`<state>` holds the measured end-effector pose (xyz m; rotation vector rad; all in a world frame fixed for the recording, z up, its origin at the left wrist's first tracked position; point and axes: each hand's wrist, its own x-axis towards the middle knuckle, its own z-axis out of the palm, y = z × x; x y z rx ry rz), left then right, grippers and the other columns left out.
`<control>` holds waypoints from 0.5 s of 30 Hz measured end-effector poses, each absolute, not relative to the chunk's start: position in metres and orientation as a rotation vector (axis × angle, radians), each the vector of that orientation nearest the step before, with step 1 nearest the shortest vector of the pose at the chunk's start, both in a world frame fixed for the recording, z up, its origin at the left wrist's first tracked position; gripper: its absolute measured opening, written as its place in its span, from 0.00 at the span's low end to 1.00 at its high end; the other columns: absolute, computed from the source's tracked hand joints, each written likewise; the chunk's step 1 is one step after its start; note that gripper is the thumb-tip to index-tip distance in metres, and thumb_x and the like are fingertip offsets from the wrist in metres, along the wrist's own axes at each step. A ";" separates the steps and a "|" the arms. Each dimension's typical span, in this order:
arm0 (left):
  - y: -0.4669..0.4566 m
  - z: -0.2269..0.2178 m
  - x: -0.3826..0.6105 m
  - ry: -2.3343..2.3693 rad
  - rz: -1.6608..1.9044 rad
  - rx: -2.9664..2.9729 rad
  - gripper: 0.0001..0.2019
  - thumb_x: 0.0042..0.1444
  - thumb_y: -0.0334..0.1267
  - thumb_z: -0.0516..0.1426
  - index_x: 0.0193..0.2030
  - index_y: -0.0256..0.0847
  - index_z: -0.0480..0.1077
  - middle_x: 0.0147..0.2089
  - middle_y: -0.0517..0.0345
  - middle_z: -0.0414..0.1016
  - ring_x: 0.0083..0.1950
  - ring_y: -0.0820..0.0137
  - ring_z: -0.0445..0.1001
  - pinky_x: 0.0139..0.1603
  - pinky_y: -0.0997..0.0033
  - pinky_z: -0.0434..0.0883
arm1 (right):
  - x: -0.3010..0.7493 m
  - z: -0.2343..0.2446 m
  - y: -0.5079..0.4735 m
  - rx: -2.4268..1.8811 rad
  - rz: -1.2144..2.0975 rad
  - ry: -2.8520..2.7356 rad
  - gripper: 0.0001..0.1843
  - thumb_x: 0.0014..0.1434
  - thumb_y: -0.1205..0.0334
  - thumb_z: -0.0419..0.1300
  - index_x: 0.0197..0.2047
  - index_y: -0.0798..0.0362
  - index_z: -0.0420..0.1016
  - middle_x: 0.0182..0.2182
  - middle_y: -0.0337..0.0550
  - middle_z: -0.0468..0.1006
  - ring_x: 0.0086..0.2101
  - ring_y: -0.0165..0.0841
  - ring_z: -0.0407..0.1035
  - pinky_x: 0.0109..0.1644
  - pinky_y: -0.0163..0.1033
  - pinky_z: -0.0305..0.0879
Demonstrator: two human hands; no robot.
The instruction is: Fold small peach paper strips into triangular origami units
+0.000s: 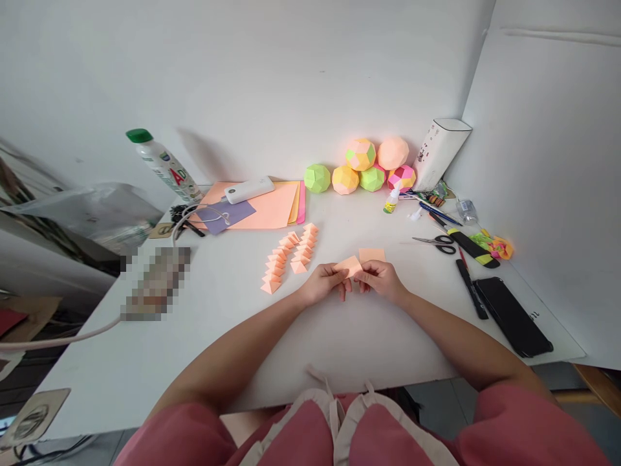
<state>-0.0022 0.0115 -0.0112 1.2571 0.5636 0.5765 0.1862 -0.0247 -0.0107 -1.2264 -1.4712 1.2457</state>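
My left hand [324,282] and my right hand [379,279] meet just above the white table [204,349], both pinching a small peach paper piece [350,265] between their fingertips. A second flat peach square [371,254] lies on the table just behind my right hand. To the left of my hands, two rows of several folded peach paper units [289,256] stand on the table.
Several coloured paper balls [359,169] sit by the back wall beside a white box [439,153]. Sheets of coloured paper [264,208] with a white power bank [248,189] lie back left, near a spray bottle [162,164]. Scissors [436,241], pens, glue [392,199] and a black phone [512,315] lie right.
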 end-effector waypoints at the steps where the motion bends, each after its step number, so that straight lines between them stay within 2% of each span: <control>1: 0.012 -0.011 -0.002 0.561 0.575 1.257 0.18 0.54 0.50 0.54 0.28 0.34 0.67 0.25 0.59 0.72 0.20 0.74 0.70 0.32 0.69 0.66 | 0.186 -0.011 -0.025 -1.230 1.249 -1.468 0.14 0.52 0.52 0.61 0.26 0.56 0.71 0.18 0.38 0.71 0.20 0.27 0.67 0.24 0.33 0.62; 15: 0.012 -0.012 -0.002 0.554 0.555 1.279 0.18 0.55 0.50 0.54 0.28 0.35 0.69 0.26 0.58 0.72 0.20 0.76 0.69 0.31 0.71 0.66 | 0.186 -0.012 -0.023 -1.256 1.290 -1.428 0.16 0.52 0.51 0.61 0.25 0.56 0.68 0.22 0.40 0.74 0.19 0.27 0.68 0.21 0.32 0.62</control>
